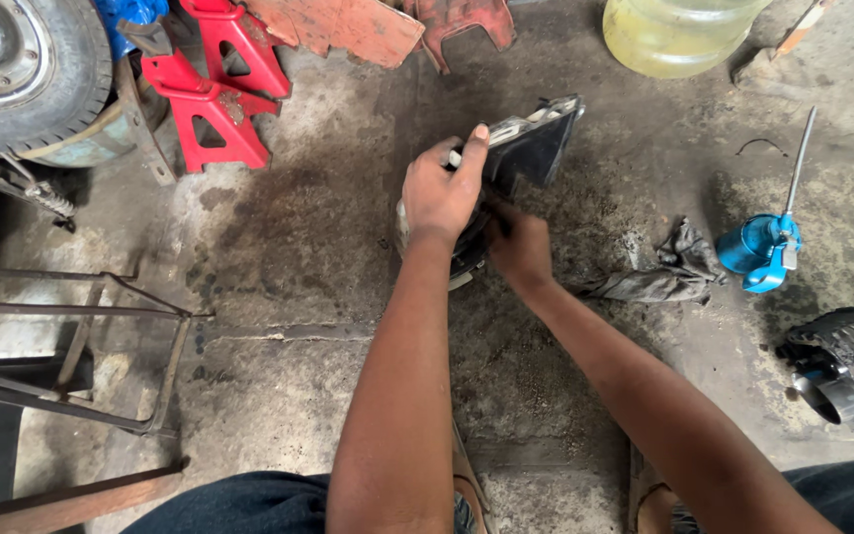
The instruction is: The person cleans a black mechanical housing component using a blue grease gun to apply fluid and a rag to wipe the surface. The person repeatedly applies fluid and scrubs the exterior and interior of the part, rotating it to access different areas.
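Jug: yellowish liquid. Black engine part (greasy): left hand clasped on top; right hand gripping underneath.

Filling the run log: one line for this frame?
left hand: grips black engine part | right hand: on its lower side | floor: rag, blue oil can

Beside the black engine part, red jack stands sit to its left, a pale yellow jug beyond it, a blue oil can (silver spout) and grey rag to its right.
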